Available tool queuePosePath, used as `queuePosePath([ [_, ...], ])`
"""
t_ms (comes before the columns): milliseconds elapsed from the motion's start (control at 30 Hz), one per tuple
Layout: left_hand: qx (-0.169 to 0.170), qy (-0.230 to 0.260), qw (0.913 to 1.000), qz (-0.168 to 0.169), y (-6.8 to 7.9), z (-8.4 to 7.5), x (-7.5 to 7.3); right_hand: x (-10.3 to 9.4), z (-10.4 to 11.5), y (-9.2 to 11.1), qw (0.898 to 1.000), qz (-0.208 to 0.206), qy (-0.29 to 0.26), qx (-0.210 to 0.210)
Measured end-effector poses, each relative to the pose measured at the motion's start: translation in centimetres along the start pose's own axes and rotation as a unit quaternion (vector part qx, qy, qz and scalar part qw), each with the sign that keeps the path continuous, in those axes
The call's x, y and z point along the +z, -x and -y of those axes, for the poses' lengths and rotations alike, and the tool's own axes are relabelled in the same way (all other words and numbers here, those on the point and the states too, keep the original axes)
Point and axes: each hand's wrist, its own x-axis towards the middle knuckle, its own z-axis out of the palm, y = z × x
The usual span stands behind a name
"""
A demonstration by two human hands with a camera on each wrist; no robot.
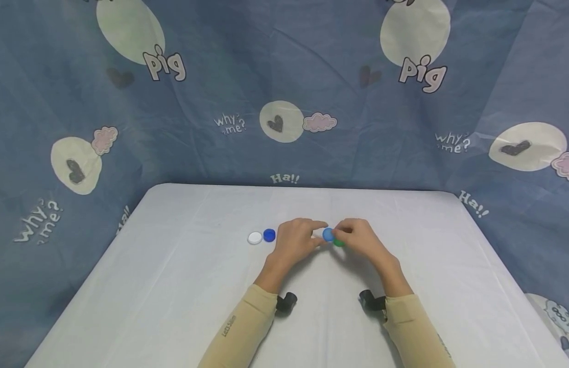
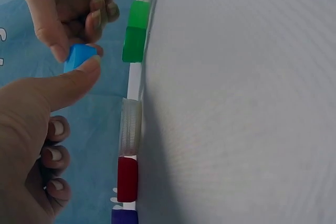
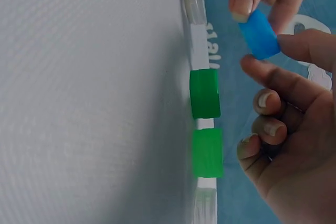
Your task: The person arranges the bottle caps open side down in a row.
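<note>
A light blue bottle cap (image 1: 328, 234) is held up between both hands, tilted. My left hand (image 1: 297, 239) grips its rim between thumb and index finger; the other fingers are curled in. From the other side my right hand (image 1: 360, 238) pinches the same cap, its thumb on the edge in the right wrist view. Just below the right fingers a green cap (image 1: 339, 243) lies on the table. Two green caps stand side by side in the right wrist view, one darker green (image 3: 205, 93) and one lighter (image 3: 208, 152). Left of my left hand lies a dark blue cap (image 1: 269, 235).
A white cap (image 1: 254, 238) is at the far left of the row. The left wrist view also shows a clear ribbed cap (image 2: 130, 127) and a red cap (image 2: 127, 179), both hidden from the head view. A white cloth covers the table (image 1: 174, 286); a patterned blue curtain (image 1: 247, 61) hangs behind.
</note>
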Motion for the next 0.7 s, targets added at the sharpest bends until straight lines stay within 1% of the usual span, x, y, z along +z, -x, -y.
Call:
queuePosePath([
  [133, 0.012, 0.0, 0.9999, 0.001, -0.02, -0.06, -0.13, -0.07, -0.15, 0.01, 1.0, 0.008, -0.001, 0.001],
  [267, 0.008, -0.001, 1.0, 0.003, -0.01, -0.03, -0.27, -0.26, -0.03, 0.11, 1.0, 0.025, 0.0, -0.004],
  [367, -0.002, 0.005, 1.0, 0.008, 0.02, 0.0, -0.35, -0.35, 0.14, 0.17, 0.999, 0.038, 0.002, 0.0],
  [433, -0.012, 0.013, 0.9997, 0.015, 0.02, -0.01, -0.38, -0.34, 0.25, 0.15, 0.999, 0.039, 0.007, 0.003],
  [600, -0.04, 0.028, 0.9983, 0.031, 0.03, -0.14, -0.49, -0.08, 0.41, 0.01, 0.999, 0.024, 0.022, -0.014],
  [700, -0.051, 0.031, 0.9975, 0.037, 0.09, -0.18, -0.5, 0.1, 0.45, 0.0, 0.999, 0.018, 0.027, -0.022],
])
